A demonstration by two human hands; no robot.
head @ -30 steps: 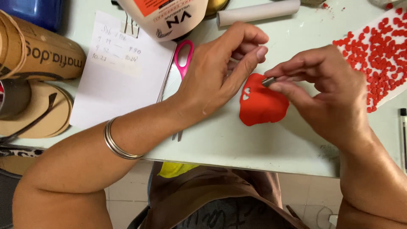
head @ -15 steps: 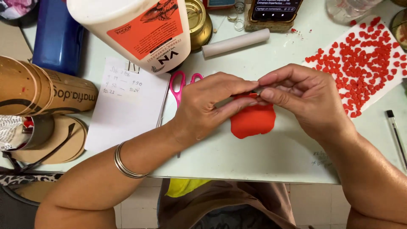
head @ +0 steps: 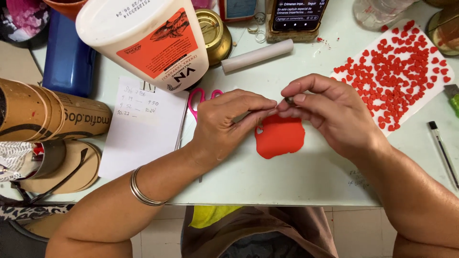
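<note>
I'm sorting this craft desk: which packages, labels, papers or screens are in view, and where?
Big white tub: far left, orange label.
Phone: far centre, lit screen.
Brown cardboard tube: left edge, dark lettering.
Handwritten white note: left of the left hand.
Blue-labelled pack: far centre, cropped.

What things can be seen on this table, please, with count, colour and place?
clay sheet: one, red, centre, under the hands
small cutter: one, dark metal, pinched between both hands
clay hearts: many, red, on a white sheet at right
scissors: one, pink handles, behind the left hand
glue bottle: one, white with orange label, lying at top left
roller: one, white, top centre
note paper: one, white, at left
pen: one, black, right edge
bracelet: silver, left wrist
left hand: on the cutter
right hand: on the cutter
</note>
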